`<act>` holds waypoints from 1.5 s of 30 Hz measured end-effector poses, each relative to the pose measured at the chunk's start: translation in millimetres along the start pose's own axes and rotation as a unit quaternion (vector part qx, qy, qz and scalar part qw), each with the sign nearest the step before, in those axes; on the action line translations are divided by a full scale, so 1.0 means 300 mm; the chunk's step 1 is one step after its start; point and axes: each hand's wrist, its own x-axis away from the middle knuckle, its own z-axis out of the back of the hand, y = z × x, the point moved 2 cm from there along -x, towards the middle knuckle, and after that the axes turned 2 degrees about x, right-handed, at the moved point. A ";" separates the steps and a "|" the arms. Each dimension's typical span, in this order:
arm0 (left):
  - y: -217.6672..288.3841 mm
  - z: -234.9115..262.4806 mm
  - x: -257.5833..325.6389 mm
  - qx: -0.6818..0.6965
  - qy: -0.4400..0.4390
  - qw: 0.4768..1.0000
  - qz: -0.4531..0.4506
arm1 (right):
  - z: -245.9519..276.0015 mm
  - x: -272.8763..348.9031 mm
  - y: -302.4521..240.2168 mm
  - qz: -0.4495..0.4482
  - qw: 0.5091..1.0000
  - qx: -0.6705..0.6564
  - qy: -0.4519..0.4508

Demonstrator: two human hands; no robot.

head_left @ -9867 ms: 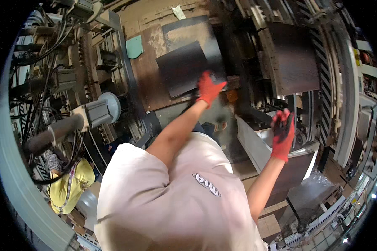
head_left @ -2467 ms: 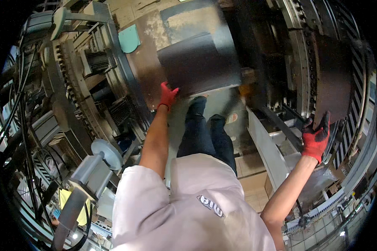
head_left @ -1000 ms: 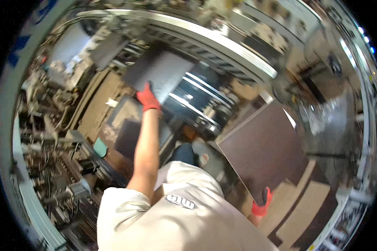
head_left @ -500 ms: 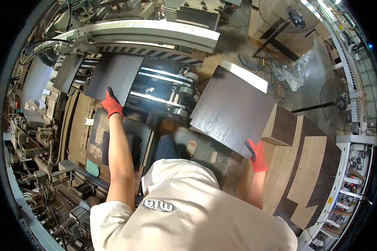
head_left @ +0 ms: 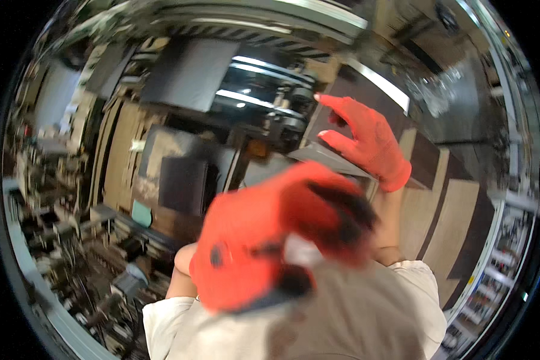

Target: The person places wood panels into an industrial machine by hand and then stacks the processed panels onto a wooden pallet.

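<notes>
My left hand (head_left: 252, 234), in a red glove with dark patches, is raised close in front of my chest. Its fingers look bent, but motion smears them and I cannot tell whether they hold anything. Over a dark flat panel (head_left: 361, 90) on the right, my right hand (head_left: 366, 138) hovers in a red glove. Thumb and forefinger are spread apart there, with bare fingertips showing and nothing between them. Part of that panel is hidden behind the hand. Another dark panel (head_left: 189, 75) lies on the machine bed at the upper left, with neither hand on it.
Bright metal rails (head_left: 258, 102) and rollers run beside the panel on the machine. Stacked boards with pale wood edges (head_left: 453, 213) stand at the right. A smaller dark board (head_left: 183, 185) lies at the left. Clear plastic film (head_left: 438, 90) is on the floor.
My left hand has left the panel on the machine and come up close to my chest. My right hand has moved from the right panel's near corner to above it. The view has shifted.
</notes>
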 end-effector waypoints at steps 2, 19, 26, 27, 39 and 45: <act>0.124 -0.055 0.055 -0.018 0.059 0.998 -0.032 | -0.078 -0.139 -0.116 0.110 0.993 -0.020 -0.030; 0.251 0.078 0.270 -0.026 0.139 0.967 -0.210 | -0.123 -0.380 -0.904 0.538 0.834 0.062 -0.101; 0.230 0.101 0.299 -0.013 0.142 0.972 -0.188 | -0.108 -0.354 -0.933 0.535 0.836 0.102 -0.071; 0.230 0.106 0.302 -0.017 0.143 0.971 -0.188 | -0.108 -0.352 -0.936 0.535 0.836 0.104 -0.069; 0.231 0.128 0.325 -0.030 0.175 0.966 -0.187 | -0.106 -0.345 -0.966 0.532 0.839 0.102 -0.050; 0.252 0.138 0.359 -0.042 0.199 0.955 -0.215 | -0.106 -0.346 -0.957 0.464 0.883 0.062 -0.043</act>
